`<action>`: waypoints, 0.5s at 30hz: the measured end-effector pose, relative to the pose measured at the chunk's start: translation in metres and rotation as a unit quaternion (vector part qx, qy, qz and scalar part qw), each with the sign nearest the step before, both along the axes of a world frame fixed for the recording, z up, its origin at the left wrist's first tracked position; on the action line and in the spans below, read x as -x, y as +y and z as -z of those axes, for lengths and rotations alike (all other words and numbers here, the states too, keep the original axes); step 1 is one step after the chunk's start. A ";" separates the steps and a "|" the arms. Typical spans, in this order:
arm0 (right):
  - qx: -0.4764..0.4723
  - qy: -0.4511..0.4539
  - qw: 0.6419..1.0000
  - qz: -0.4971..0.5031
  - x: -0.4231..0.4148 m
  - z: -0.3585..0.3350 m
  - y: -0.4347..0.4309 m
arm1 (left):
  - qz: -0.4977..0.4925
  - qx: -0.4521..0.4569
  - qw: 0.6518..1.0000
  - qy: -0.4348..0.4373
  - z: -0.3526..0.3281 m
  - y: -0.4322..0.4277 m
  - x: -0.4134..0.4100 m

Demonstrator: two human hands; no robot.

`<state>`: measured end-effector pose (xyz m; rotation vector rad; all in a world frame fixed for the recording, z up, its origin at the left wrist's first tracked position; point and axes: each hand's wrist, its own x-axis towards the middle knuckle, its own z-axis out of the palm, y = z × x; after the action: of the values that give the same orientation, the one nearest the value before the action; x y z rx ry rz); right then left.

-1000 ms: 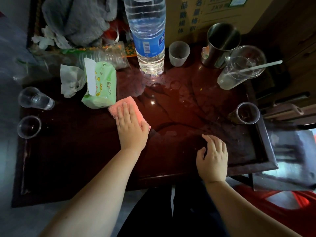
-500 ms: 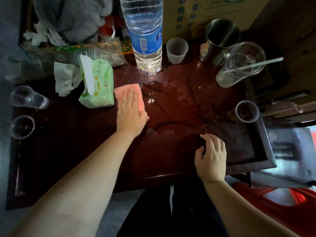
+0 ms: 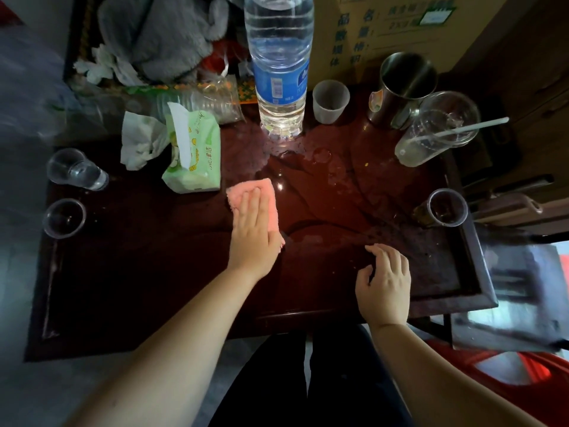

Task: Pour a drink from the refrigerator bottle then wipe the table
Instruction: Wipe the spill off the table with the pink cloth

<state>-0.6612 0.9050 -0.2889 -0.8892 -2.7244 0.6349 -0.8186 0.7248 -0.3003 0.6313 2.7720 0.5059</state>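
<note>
A lived-in home room, it seems: a low dark-red wooden table point(image 3: 138, 272) crowded with household clutter. Left of the big water bottle point(image 3: 278, 72) lies a wet-wipe pack point(image 3: 192, 152), right of it a steel mug point(image 3: 403, 87), behind it a printed cardboard carton point(image 3: 400, 26) and a heap of grey cloth point(image 3: 160, 35).

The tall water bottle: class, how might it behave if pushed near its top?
The water bottle looks mostly full, so it is probably heavy. It stands at the edge of a puddle on the glossy table, so it may slide before tipping. Its thin ribbed plastic would likely flex when squeezed.
</note>
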 end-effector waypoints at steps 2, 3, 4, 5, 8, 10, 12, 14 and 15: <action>0.003 -0.001 1.000 0.001 0.000 -0.001 0.000 | -0.043 0.007 0.999 -0.010 0.000 0.007 0.002; 0.002 -0.002 1.000 0.001 0.000 -0.001 0.000 | -0.059 0.018 0.998 -0.008 0.000 0.011 0.005; 0.002 -0.003 1.000 0.002 0.000 -0.001 0.000 | -0.073 0.026 0.997 -0.006 0.000 0.016 0.008; 0.002 -0.002 1.000 0.002 0.001 -0.002 -0.001 | -0.085 0.030 0.996 -0.006 0.000 0.020 0.011; 0.003 0.001 1.000 0.000 0.001 -0.003 -0.001 | -0.103 0.042 0.994 -0.005 0.001 0.029 0.021; 0.001 0.002 1.000 -0.004 0.001 -0.003 0.000 | -0.095 0.048 0.994 0.000 0.002 0.031 0.032; 0.001 -0.006 1.000 -0.004 0.001 -0.003 0.000 | -0.078 0.050 0.996 0.000 0.004 0.032 0.045; 0.004 -0.011 1.000 -0.004 0.001 -0.003 0.000 | -0.051 0.054 0.997 0.005 0.005 0.033 0.058; 0.005 -0.010 1.000 -0.004 0.001 -0.003 0.000 | -0.036 0.060 0.998 0.009 0.006 0.033 0.063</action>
<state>-0.6623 0.9052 -0.2858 -0.8932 -2.7459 0.6455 -0.8821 0.7577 -0.3063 0.5137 2.8237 0.3450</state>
